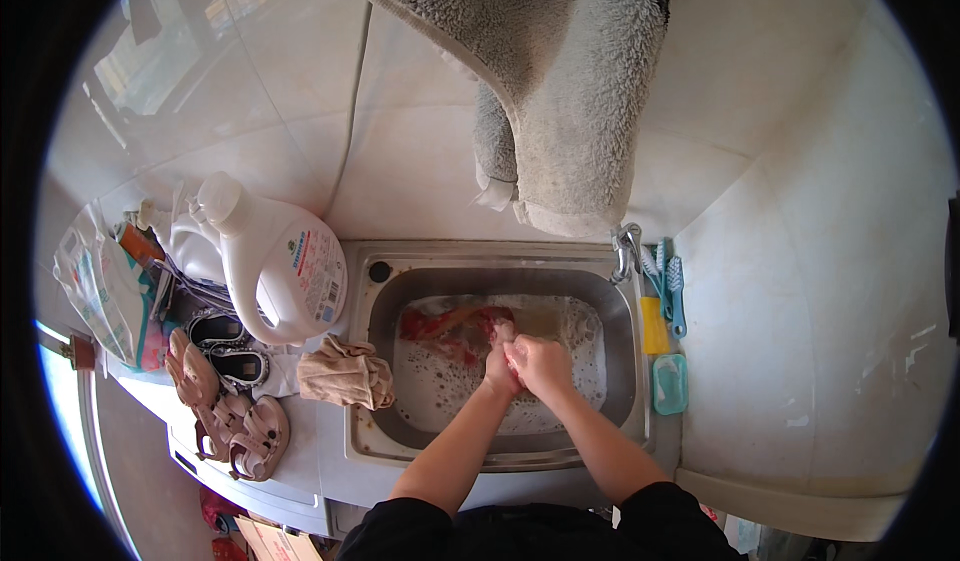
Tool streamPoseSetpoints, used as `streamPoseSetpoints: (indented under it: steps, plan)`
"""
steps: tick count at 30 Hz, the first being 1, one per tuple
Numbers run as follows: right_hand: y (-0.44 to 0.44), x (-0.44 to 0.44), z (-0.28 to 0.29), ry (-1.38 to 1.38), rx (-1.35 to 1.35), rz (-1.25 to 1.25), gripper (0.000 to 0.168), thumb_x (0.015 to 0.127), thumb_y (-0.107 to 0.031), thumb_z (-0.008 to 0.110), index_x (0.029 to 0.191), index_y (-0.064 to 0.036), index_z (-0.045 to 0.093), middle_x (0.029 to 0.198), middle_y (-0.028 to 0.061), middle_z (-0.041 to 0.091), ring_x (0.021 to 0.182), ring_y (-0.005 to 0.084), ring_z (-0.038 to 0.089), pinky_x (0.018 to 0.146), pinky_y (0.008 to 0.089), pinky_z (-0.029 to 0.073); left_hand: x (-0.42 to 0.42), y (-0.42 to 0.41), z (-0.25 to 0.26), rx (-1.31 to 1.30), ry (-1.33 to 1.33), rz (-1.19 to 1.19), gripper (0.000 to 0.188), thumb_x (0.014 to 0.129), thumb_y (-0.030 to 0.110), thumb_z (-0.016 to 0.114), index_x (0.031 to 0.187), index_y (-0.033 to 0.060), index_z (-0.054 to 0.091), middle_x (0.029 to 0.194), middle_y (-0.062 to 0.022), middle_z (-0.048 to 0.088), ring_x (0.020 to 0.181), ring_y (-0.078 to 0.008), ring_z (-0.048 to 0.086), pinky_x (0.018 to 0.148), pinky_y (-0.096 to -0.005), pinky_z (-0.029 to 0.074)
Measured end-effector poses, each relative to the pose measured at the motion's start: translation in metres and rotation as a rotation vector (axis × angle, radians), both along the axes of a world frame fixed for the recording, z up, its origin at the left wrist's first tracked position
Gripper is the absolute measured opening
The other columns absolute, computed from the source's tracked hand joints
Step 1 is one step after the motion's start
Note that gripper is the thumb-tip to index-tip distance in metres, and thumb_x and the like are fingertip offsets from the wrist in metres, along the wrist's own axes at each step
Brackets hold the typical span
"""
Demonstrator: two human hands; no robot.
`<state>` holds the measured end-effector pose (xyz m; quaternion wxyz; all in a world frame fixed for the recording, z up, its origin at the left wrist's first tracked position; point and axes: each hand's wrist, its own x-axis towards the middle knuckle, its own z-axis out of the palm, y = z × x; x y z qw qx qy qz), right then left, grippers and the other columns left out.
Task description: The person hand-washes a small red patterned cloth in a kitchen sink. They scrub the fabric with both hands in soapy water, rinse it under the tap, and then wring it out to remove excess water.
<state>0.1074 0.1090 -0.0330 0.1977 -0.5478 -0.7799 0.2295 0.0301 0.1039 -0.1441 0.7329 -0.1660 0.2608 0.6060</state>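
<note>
A stainless steel sink [626, 441] in front of me holds sudsy water. A wet red and pale cloth [442, 328] lies partly in the suds, its far end spread to the left. My left hand [501, 369] grips the near end of this cloth over the water. Close against it, my right hand [541, 366] is closed on the same cloth, the two hands touching. Most of the bunched part is hidden inside my fingers. A metal faucet [625, 253] stands at the sink's back right corner.
Left of the sink are a crumpled beige cloth [345, 372], a white detergent jug [300, 268], sandals [257, 437] and dark shoes [238, 366]. On the right lie brushes [676, 294], a yellow soap bar [654, 324] and a teal soap dish [670, 384]. A grey towel [577, 110] hangs above.
</note>
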Motion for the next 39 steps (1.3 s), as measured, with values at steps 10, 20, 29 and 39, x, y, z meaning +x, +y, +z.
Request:
streamPoseSetpoints:
  steps: [10, 20, 29, 39]
  plan:
    - [0.036, 0.046, -0.073, -0.161, 0.091, -0.04, 0.027, 0.085, -0.035, 0.059, 0.087, -0.008, 0.061, 0.094, 0.0103, 0.062, 0.088, 0.0302, 0.059, 0.066, 0.0399, 0.048, -0.032, 0.002, -0.007, -0.33, 0.52, -0.232, 0.057, 0.089, 0.045, 0.051, 0.132, 0.0093, 0.036, 0.132, -0.0098, 0.041, 0.116, -0.0303, 0.045, 0.1, -0.0445, 0.035]
    - [0.025, 0.064, -0.125, -0.51, -0.012, 0.303, 0.058, 0.084, -0.027, 0.055, 0.138, -0.022, 0.036, 0.147, 0.0066, 0.024, 0.133, 0.0313, 0.025, 0.102, 0.0594, 0.021, -0.032, -0.012, -0.038, -0.343, 0.18, -0.205, 0.052, 0.09, 0.035, 0.052, 0.133, 0.0097, 0.037, 0.131, -0.0101, 0.043, 0.115, -0.0294, 0.047, 0.096, -0.0447, 0.038]
    - [0.016, 0.043, -0.141, -0.475, 0.107, 0.089, 0.057, 0.081, -0.022, 0.056, 0.136, -0.016, 0.038, 0.14, 0.0096, 0.034, 0.129, 0.0316, 0.03, 0.103, 0.0582, 0.021, -0.025, -0.007, 0.02, -0.469, 0.403, -0.352, 0.063, 0.089, 0.04, 0.051, 0.141, 0.0126, 0.027, 0.143, -0.01, 0.028, 0.13, -0.0294, 0.029, 0.107, -0.0456, 0.023]
    - [0.021, 0.038, -0.123, 0.036, -0.406, -0.169, 0.05, 0.076, -0.009, 0.066, 0.123, -0.01, 0.048, 0.123, 0.0145, 0.05, 0.11, 0.0298, 0.051, 0.09, 0.0412, 0.044, -0.017, -0.011, -0.022, -0.369, 0.259, -0.364, 0.05, 0.091, 0.043, 0.045, 0.13, 0.0131, 0.042, 0.127, -0.012, 0.048, 0.113, -0.03, 0.048, 0.096, -0.0453, 0.038]
